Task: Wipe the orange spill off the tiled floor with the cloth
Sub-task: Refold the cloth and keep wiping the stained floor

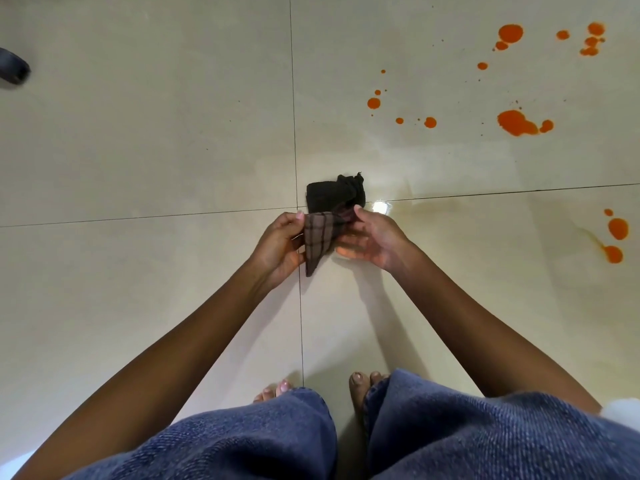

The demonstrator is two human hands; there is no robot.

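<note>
Head view, looking straight down. The person stands on the tiled floor, with bare feet and jeans at the bottom of the frame.

**Cloth**: brown and checked, held in the air between both hands, above the crossing of the grout lines. A darker bunched part shows just beyond the hands. I cannot tell whether that part touches the floor.

**Left hand**: grip closed on the cloth's left edge, fingers curled round it.

**Right hand**: thumb and forefinger pinch the upper right corner. The other fingers are loosely spread beneath.

**Orange spill**: scattered drops and blots, all ahead and to the right, well apart from the cloth. Two more blots sit at the far right edge, with a faint yellowish streak running from them.

**Judgement:** the cloth is being folded or sorted, and these blots are not yet wiped.

**Risks from here:**
- The blots look wet and thick, so a broad sweep would smear them into streaks instead of lifting them.
- The drops are widely spread and the small specks are easy to miss.
- The floor is glossy and the feet are bare, so stepping toward the spill could mean a slip or tracked orange.
- A loose pinch at one corner may let the cloth unfold mid-wipe, and fingers would then drag through the liquid.

A dark thing at the upper left edge is blurred and cannot be identified.
</note>
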